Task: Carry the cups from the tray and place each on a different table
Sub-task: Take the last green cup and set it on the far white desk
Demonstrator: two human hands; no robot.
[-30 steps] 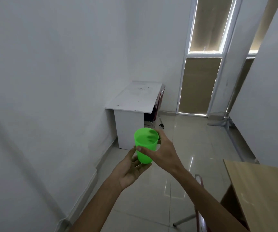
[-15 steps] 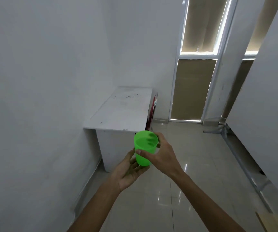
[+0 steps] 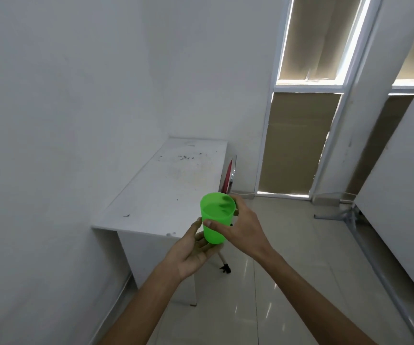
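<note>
- Two hands share one green cup (image 3: 215,220). The right hand (image 3: 244,226) wraps its fingers (image 3: 209,223) around the wall just below the rim, thumb in front, the rest behind, closed on the cup.
- Left hand (image 3: 193,255) lies palm-up and uncurled under the base, a saucer-like support, probably against a slip. Whether palm and base touch, cannot tell.
- Cup upright, mouth level, apparently empty; held in the air over the near right corner of the white counter (image 3: 166,195).
- Cup: thin translucent plastic, smooth, tapering to the base.
- Counter: flat matte white top, scuffed, dark specks toward the far end; slab-sided, pushed into the wall corner.
- Floor (image 3: 288,282): glossy pale tile.
</note>
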